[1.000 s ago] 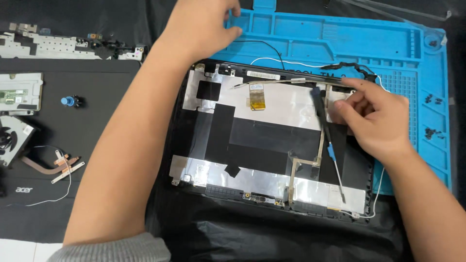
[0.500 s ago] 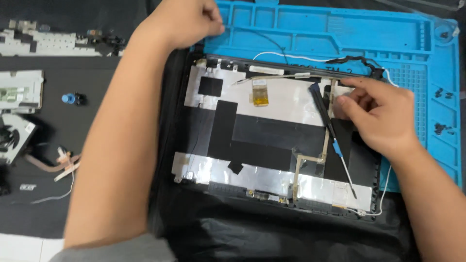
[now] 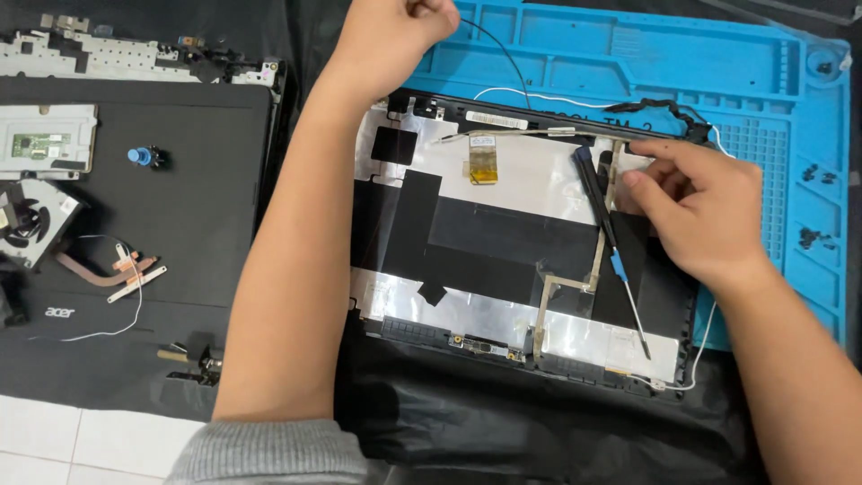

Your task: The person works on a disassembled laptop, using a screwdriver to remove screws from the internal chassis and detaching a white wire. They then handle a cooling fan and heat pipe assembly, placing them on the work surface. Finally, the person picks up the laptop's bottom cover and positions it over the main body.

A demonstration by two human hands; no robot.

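From the head camera, my landmark is the silver foil-backed laptop display panel [image 3: 503, 242] lying partly on the blue silicone repair mat [image 3: 628, 63]. My left hand [image 3: 395, 31] sits past the panel's far left corner, fingers curled tight into a fist that pinches a thin black wire [image 3: 503, 49] arcing over the mat. My right hand [image 3: 700, 216] rests on the panel's far right corner, fingers bent loosely, fingertips [image 3: 636, 178] pressing the flat ribbon cable [image 3: 597, 242] there; whether they grip it I cannot tell. A black-handled screwdriver with a blue collar [image 3: 611, 247] lies on the panel just beside that hand. Well left of the panel, a cooling fan with copper heat pipe [image 3: 36, 224] lies on the black laptop base [image 3: 180, 224].
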